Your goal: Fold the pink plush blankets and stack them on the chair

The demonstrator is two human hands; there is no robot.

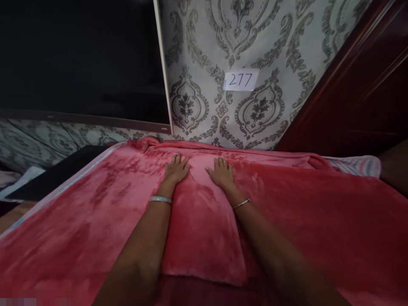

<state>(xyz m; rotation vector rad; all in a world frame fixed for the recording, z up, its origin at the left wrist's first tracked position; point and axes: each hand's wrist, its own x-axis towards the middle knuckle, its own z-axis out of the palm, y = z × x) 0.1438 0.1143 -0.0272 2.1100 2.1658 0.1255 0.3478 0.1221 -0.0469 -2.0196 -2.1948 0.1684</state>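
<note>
My left hand (pixel 176 169) lies palm down on a plush red-pink blanket (pixel 105 212), its fingers spread. To its right, my right hand (pixel 220 172) also presses flat on the fabric, fingers stretched and thumb pointing inward. Between and below the hands runs a folded panel of the same plush (pixel 204 238), whose lower edge ends between my forearms. Both hands rest near the far side, where the cloth bunches into a raised ridge (pixel 204 145). A bracelet circles each wrist.
A large dark screen (pixel 79 59) stands at the back left, before patterned wallpaper (pixel 191 55). A paper marked 277 (pixel 241 80) is stuck there. Dark red glossy wood (pixel 357 85) slants at the right. Striped cloth (pixel 357 165) shows at the far right corner, and a black surface (pixel 60 170) lies left.
</note>
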